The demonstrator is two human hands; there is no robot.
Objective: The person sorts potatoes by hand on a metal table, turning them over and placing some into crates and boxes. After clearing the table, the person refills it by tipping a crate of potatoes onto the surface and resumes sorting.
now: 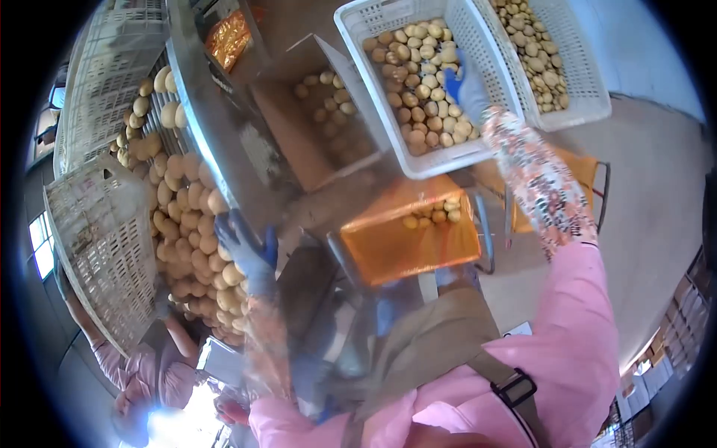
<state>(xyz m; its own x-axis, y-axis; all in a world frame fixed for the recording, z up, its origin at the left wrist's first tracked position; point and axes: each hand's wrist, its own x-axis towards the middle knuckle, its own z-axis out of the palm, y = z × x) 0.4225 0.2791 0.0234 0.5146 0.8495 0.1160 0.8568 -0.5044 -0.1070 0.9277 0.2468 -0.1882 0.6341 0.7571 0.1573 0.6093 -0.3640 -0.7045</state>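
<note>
My right hand (470,91), in a grey glove with blue fingertips, is over a white plastic crate (418,166) of round, tan, potato-like produce (429,89). Its thumb and fingers are apart, with nothing visible between them. At the metal edge of a sorting table, my left hand (250,254), gloved alike, has its fingers spread beside a heap of the same tan produce (190,224). Between my hands stands an open cardboard box (287,138) with some pieces inside. Closer to me, a few pieces lie on an orange plastic-covered stool (407,246).
A second white crate (579,82) of smaller pieces adjoins the first. Across the sorting table, another person (160,362) holds a tilted white crate (104,239) beside the heap. Orange wrapping (228,39) lies behind the metal rail (196,112). Another orange-covered stool (579,172) stands beneath my right sleeve.
</note>
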